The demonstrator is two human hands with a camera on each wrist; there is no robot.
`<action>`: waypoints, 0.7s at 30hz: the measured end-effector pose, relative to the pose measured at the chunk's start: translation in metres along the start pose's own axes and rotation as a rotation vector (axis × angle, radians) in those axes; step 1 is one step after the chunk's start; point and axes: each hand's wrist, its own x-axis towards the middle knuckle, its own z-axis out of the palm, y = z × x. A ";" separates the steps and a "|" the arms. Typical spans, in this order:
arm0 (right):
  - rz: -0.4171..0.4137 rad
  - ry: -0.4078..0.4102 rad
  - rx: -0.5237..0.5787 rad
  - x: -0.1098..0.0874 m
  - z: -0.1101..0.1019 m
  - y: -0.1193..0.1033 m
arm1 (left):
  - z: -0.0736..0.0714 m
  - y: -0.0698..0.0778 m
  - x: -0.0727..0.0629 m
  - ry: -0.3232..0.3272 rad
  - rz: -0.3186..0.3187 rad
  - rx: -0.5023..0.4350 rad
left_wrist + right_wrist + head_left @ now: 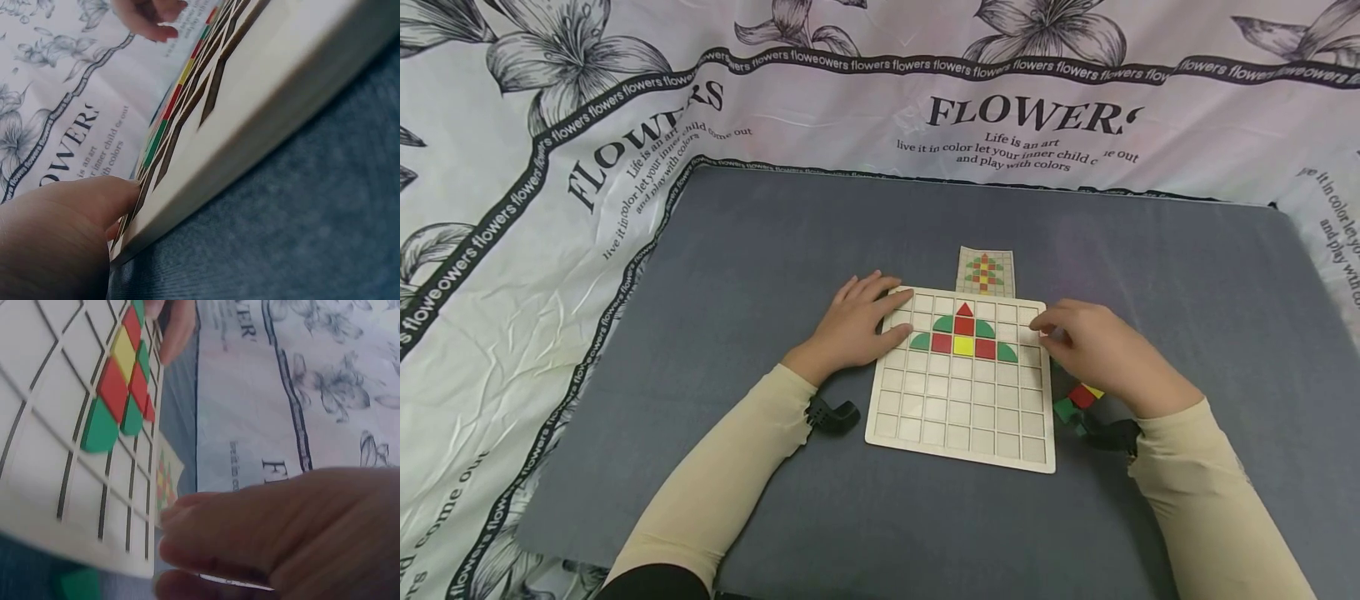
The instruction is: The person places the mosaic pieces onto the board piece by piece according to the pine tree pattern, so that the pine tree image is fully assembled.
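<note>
A pale wooden grid board lies on the grey table. In its upper part a red triangle tops a red square; below sit two more red squares, a yellow square and several green rounded pieces. My left hand rests on the board's upper left edge, fingers extended and thumb over the grid. At the upper right edge is my right hand, its fingers loosely bent. No piece shows between its fingertips in the right wrist view, where the hand is beside the board's edge.
Loose red, green and yellow blocks lie right of the board, partly under the right hand. A small pattern card sits behind the board, its lower part hidden. A flower-print cloth surrounds the grey tabletop.
</note>
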 end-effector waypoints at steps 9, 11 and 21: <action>0.076 -0.067 0.020 -0.016 -0.002 0.019 | -0.002 0.001 0.001 -0.006 0.001 -0.005; 0.086 -0.079 0.014 -0.020 -0.002 0.022 | -0.002 0.002 0.001 -0.006 0.002 -0.003; 0.074 -0.180 0.015 -0.039 0.004 0.035 | -0.002 0.001 0.000 -0.003 0.004 -0.012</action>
